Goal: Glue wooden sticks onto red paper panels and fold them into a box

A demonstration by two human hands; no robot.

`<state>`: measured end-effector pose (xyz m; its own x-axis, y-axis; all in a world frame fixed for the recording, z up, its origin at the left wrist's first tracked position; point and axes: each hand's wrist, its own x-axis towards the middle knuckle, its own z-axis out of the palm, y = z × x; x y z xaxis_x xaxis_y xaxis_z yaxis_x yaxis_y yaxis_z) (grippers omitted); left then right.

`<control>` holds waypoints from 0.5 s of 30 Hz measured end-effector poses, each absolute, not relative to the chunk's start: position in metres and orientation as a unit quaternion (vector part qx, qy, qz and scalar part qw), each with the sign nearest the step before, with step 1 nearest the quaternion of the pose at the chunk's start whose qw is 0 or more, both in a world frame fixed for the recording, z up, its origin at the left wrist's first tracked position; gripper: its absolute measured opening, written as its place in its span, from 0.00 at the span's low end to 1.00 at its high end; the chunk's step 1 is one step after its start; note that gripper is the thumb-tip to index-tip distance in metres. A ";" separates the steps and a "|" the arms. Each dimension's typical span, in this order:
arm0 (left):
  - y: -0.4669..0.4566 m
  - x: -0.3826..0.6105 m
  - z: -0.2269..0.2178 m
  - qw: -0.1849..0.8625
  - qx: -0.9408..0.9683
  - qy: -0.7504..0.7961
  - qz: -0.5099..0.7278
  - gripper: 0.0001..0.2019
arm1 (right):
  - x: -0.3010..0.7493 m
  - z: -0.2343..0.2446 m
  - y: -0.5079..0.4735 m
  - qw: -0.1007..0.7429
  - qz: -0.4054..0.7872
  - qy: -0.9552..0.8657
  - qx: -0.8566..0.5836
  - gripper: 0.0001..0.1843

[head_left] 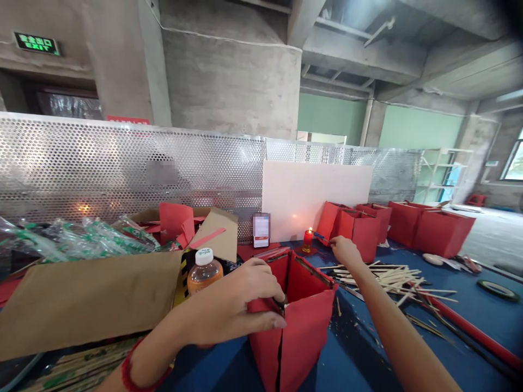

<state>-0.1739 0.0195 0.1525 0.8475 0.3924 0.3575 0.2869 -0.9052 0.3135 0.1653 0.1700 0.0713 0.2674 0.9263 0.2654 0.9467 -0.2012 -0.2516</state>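
My left hand (253, 299), with a red band at the wrist, grips the near left rim of an open-topped red box (306, 332). Its thumb lies on the outside and the fingers reach over the edge. Dark seams run down the box's corners. My right hand (343, 249) is stretched out beyond the box, its fingers pinching a slim blue stick-like thing (319, 236). The tip of that thing is close to the flame of a lit red candle (307, 240); I cannot tell whether they touch. My right fingers partly hide the blue thing.
More red boxes (441, 231) stand at the back right. Thin wooden sticks (392, 280) lie in a pile beside my right forearm. An orange drink bottle (204, 272), a phone (261, 231), a cardboard box (98, 299) and plastic-wrapped packs (93, 237) are at left and centre.
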 end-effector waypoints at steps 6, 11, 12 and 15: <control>0.018 -0.171 0.156 0.127 0.953 0.200 0.188 0.07 | 0.164 0.073 0.169 0.202 -0.008 -0.591 -0.781 0.20; 0.021 -0.173 0.154 0.123 0.950 0.227 0.174 0.04 | 0.165 0.076 0.167 0.212 -0.004 -0.587 -0.782 0.19; 0.023 -0.174 0.152 0.122 0.951 0.229 0.168 0.04 | 0.165 0.076 0.167 0.214 -0.004 -0.585 -0.782 0.19; 0.032 -0.178 0.142 0.103 0.952 0.219 0.189 0.07 | 0.166 0.079 0.166 0.227 -0.004 -0.584 -0.780 0.19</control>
